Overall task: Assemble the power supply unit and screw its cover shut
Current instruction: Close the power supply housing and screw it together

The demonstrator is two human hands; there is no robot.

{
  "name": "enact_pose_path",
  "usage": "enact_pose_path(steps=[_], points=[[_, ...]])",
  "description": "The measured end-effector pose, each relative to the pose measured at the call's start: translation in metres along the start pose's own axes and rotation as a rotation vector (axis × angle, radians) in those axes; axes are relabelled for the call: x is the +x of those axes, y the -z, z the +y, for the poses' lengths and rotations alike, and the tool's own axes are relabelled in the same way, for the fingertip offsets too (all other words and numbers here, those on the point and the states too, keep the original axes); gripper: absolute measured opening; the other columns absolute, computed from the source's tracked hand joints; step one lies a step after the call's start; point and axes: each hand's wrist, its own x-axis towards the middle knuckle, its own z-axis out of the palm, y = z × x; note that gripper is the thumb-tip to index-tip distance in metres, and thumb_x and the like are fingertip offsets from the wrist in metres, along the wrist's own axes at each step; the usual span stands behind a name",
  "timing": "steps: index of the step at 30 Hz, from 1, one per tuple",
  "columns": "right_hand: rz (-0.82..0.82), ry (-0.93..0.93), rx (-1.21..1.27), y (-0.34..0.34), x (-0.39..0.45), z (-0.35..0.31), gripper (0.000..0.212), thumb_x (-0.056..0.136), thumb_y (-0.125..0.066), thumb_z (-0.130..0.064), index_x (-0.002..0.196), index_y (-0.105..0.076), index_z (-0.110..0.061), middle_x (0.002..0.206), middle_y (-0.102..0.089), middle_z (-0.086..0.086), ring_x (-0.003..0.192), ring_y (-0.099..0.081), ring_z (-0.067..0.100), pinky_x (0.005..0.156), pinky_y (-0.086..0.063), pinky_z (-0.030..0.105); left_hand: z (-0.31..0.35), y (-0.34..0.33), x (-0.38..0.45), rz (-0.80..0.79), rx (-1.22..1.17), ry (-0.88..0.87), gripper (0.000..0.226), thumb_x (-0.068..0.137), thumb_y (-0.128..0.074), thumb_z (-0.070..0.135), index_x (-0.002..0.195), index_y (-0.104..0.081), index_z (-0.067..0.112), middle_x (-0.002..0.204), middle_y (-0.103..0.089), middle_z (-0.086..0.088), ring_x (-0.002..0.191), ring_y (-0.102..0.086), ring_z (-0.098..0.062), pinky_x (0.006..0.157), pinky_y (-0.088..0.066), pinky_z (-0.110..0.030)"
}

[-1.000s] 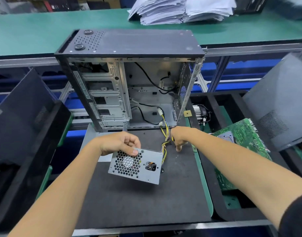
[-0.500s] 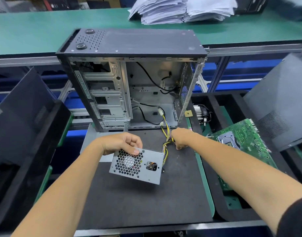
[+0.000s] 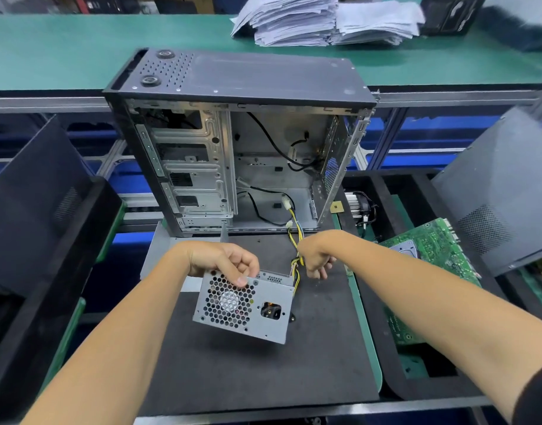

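Left hand (image 3: 225, 262) grips the top edge of the power supply (image 3: 245, 308), fingers curled over it, thumb on the honeycomb fan grille. The box is tilted and held just above the dark mat (image 3: 248, 372), fan face and power socket toward the camera. Right hand (image 3: 315, 259) is closed around the yellow and black cable bundle (image 3: 295, 263) coming out of the box's right end; fingers curled down, so the exact grip is hard to see. The cables run up from that hand to white plugs (image 3: 286, 205) lying on the floor of the open computer case (image 3: 239, 142). The case stands upright at the far edge of the mat, side panel off, drive bays at left, loose black wires inside. Right of the mat, a green circuit board (image 3: 429, 259) lies in a black tray (image 3: 417, 391), a cooler fan (image 3: 360, 205) beyond it. Dark case panels (image 3: 506, 191) lean at both sides. At the back, paper stacks (image 3: 322, 19) sit on a green bench (image 3: 79, 47).
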Motion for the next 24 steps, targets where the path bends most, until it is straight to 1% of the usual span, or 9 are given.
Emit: enact_pose_path(steps=[2, 5, 7, 10, 14, 17, 19, 22, 24], points=[[-0.041, 0.032, -0.014, 0.011, -0.005, -0.011, 0.015, 0.083, -0.061, -0.005, 0.069, -0.062, -0.002, 0.074, -0.069, 0.006, 0.048, -0.047, 0.014, 0.04, -0.037, 0.018, 0.001, 0.002, 0.002, -0.02, 0.014, 0.005, 0.013, 0.078, -0.063, 0.004, 0.087, -0.058, 0.013, 0.068, -0.05, 0.005, 0.06, -0.046, -0.003, 0.06, -0.041, -0.013], [-0.03, 0.094, 0.017, 0.028, -0.01, -0.028, 0.005, 0.08, -0.062, -0.002, 0.076, -0.059, 0.0, 0.069, -0.067, 0.007, 0.046, -0.043, 0.017, 0.041, -0.034, 0.018, 0.002, 0.005, 0.003, -0.029, 0.021, -0.01, 0.015, 0.078, -0.062, 0.003, 0.089, -0.055, 0.011, 0.07, -0.052, 0.005, 0.061, -0.048, -0.004, 0.062, -0.041, -0.014], [-0.072, 0.135, 0.038, 0.039, -0.016, -0.037, 0.009, 0.078, -0.064, -0.001, 0.077, -0.056, -0.002, 0.066, -0.064, 0.008, 0.044, -0.039, 0.018, 0.04, -0.031, 0.017, 0.001, 0.006, 0.005, -0.053, -0.02, -0.019, 0.022, 0.077, -0.06, -0.002, 0.092, -0.049, 0.01, 0.075, -0.053, 0.001, 0.063, -0.05, -0.004, 0.063, -0.043, -0.015], [-0.131, 0.165, 0.019, 0.047, -0.021, -0.048, 0.012, 0.076, -0.068, -0.004, 0.075, -0.056, -0.004, 0.06, -0.053, 0.007, 0.045, -0.035, 0.019, 0.042, -0.029, 0.018, -0.003, 0.008, 0.007, -0.067, -0.089, -0.017, 0.031, 0.075, -0.06, -0.006, 0.095, -0.042, 0.01, 0.083, -0.051, -0.004, 0.065, -0.052, -0.005, 0.063, -0.046, -0.015], [-0.158, 0.188, 0.002, 0.052, -0.025, -0.055, 0.014, 0.074, -0.071, -0.007, 0.077, -0.058, -0.005, 0.055, -0.048, 0.005, 0.043, -0.035, 0.018, 0.043, -0.03, 0.018, -0.008, 0.012, 0.009, -0.106, -0.089, -0.034, 0.031, 0.075, -0.061, -0.007, 0.096, -0.046, 0.011, 0.078, -0.055, 0.002, 0.066, -0.053, -0.005, 0.064, -0.047, -0.015], [-0.16, 0.197, 0.004, 0.054, -0.026, -0.057, 0.013, 0.075, -0.072, -0.01, 0.084, -0.064, -0.004, 0.056, -0.049, 0.004, 0.043, -0.037, 0.017, 0.044, -0.031, 0.019, -0.01, 0.015, 0.012, -0.184, -0.107, -0.028, 0.031, 0.075, -0.063, -0.005, 0.096, -0.048, 0.012, 0.077, -0.059, 0.005, 0.067, -0.054, -0.005, 0.065, -0.047, -0.015], [-0.149, 0.194, 0.009, 0.054, -0.027, -0.057, 0.017, 0.076, -0.073, -0.012, 0.09, -0.067, -0.003, 0.057, -0.049, 0.004, 0.044, -0.037, 0.017, 0.044, -0.031, 0.02, -0.011, 0.016, 0.017, -0.236, -0.127, -0.015, 0.033, 0.072, -0.067, -0.002, 0.096, -0.049, 0.012, 0.08, -0.061, 0.003, 0.069, -0.057, -0.006, 0.066, -0.05, -0.016], [-0.146, 0.174, 0.023, 0.055, -0.026, -0.057, 0.025, 0.076, -0.073, -0.012, 0.096, -0.068, 0.003, 0.059, -0.048, 0.006, 0.046, -0.037, 0.018, 0.044, -0.031, 0.02, -0.011, 0.016, 0.021, -0.27, -0.098, 0.0, 0.036, 0.067, -0.071, 0.002, 0.095, -0.051, 0.013, 0.08, -0.053, -0.005, 0.067, -0.055, -0.007, 0.063, -0.05, -0.017], [-0.162, 0.162, 0.038, 0.055, -0.026, -0.056, 0.019, 0.076, -0.071, -0.01, 0.09, -0.066, 0.001, 0.06, -0.047, 0.007, 0.047, -0.037, 0.018, 0.045, -0.03, 0.02, -0.01, 0.017, 0.022, -0.288, -0.082, 0.003, 0.037, 0.067, -0.072, 0.003, 0.095, -0.051, 0.013, 0.077, -0.053, -0.004, 0.065, -0.054, -0.006, 0.062, -0.049, -0.016]])
